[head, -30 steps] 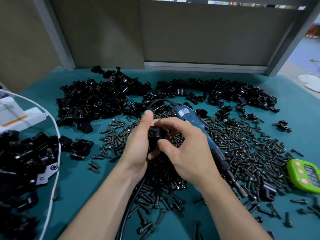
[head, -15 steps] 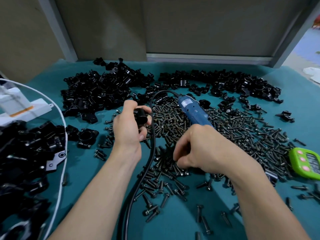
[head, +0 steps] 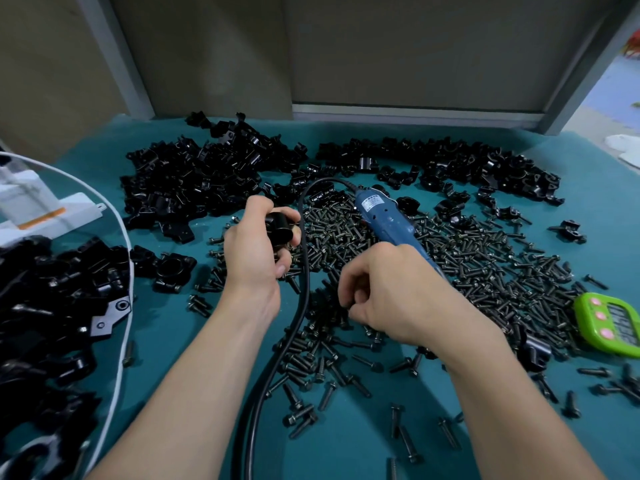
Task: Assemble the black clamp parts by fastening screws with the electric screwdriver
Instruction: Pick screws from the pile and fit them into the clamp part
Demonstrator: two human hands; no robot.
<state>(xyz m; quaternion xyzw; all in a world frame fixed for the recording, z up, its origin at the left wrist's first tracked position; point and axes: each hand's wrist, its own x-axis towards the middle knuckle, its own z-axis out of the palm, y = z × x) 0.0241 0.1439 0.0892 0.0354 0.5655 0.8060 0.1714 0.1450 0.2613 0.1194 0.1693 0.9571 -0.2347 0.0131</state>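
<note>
My left hand [head: 254,249] grips a black clamp part [head: 278,226] just above the table, left of the black cable. The blue electric screwdriver [head: 384,221] lies tucked under my right hand [head: 391,299], its body pointing to the far left. That hand is curled low over the heap of black screws [head: 450,258], fingertips pinched among them; I cannot tell whether a screw is between them. More black clamp parts [head: 194,188] are piled at the back left and along the back [head: 450,164].
A green timer [head: 609,322] sits at the right edge. The screwdriver's black cable [head: 291,334] runs toward me between my arms. A clear bag of black parts [head: 52,306] with a white rim fills the left side. A white device [head: 38,209] stands behind it.
My hands have come apart: the left carried the clamp part to the left, the right dropped onto the screw heap. In the last half second both hardly moved.
</note>
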